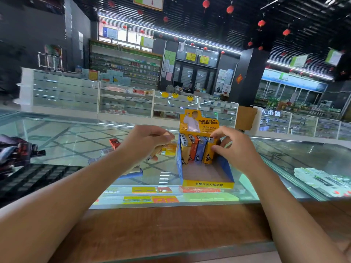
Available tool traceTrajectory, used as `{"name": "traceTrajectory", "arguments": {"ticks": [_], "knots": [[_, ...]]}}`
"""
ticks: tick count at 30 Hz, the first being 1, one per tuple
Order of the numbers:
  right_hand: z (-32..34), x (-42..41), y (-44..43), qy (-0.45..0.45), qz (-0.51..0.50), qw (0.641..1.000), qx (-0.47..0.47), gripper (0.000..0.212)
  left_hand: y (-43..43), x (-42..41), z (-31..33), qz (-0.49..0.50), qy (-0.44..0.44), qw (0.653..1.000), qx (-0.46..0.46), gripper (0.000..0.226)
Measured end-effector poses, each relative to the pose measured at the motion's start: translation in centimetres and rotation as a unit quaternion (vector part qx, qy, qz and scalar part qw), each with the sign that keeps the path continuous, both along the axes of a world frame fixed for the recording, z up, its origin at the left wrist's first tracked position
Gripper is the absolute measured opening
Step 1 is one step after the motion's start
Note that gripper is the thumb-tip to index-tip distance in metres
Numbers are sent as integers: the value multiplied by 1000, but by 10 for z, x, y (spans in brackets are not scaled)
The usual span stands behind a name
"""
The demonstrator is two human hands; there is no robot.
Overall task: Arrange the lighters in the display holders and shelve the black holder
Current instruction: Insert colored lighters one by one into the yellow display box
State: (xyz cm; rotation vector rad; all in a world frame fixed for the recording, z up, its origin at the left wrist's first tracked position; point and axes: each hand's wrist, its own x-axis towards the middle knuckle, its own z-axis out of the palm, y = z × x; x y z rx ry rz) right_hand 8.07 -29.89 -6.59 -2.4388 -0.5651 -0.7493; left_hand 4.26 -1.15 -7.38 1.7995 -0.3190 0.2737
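A blue and yellow cardboard display holder (208, 184) stands on the glass counter, with a row of upright lighters (193, 150) at its back and bare floor in front. My right hand (234, 148) pinches the rightmost orange lighter (209, 155) in that row. My left hand (146, 142), left of the holder, grips a tan lighter (154, 153) tilted head down. A black holder (15, 149) lies at the far left edge, partly cut off. Loose lighters (115, 143) lie on the glass behind my left hand.
The glass counter (76, 141) has a wooden strip (171, 228) along its near edge. A dark keyboard-like tray (36, 177) sits at the left. White and green packs (322, 180) lie at the right. Shop cabinets stand behind.
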Motion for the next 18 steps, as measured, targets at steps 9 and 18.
{"name": "traceTrajectory", "arguments": {"ticks": [9,18], "knots": [[-3,1,6,-11,8,999,29,19,2,6,-1,21,-7,1000,14,9],[-3,4,2,-12,14,1000,15,23,1,8,-3,13,-3,1000,7,6]]}}
